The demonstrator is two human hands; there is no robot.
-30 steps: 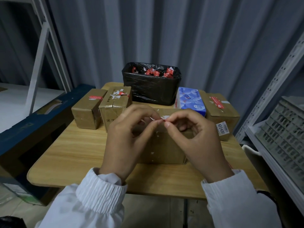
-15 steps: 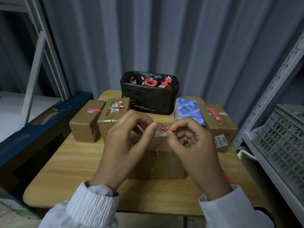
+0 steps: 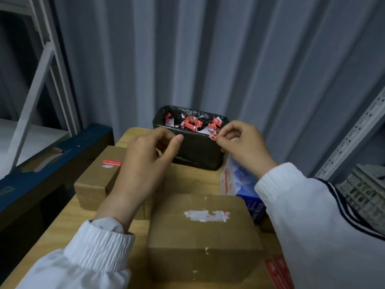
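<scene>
Torn red-and-white paper sticker scrap (image 3: 214, 136): pinched between thumb and forefinger of the right hand (image 3: 243, 147), at the near rim of the black bag-lined rectangular bin (image 3: 195, 151), just above similar scraps. Likely near weightless, limp and tacky on one face, so it may cling to skin; a fingertip pinch at its edge suits. Left hand (image 3: 145, 163) hovers beside the bin, fingers curled, thumb out; whether it holds anything cannot be told. Brown cardboard box (image 3: 204, 243) below bears white label residue (image 3: 206, 215).
</scene>
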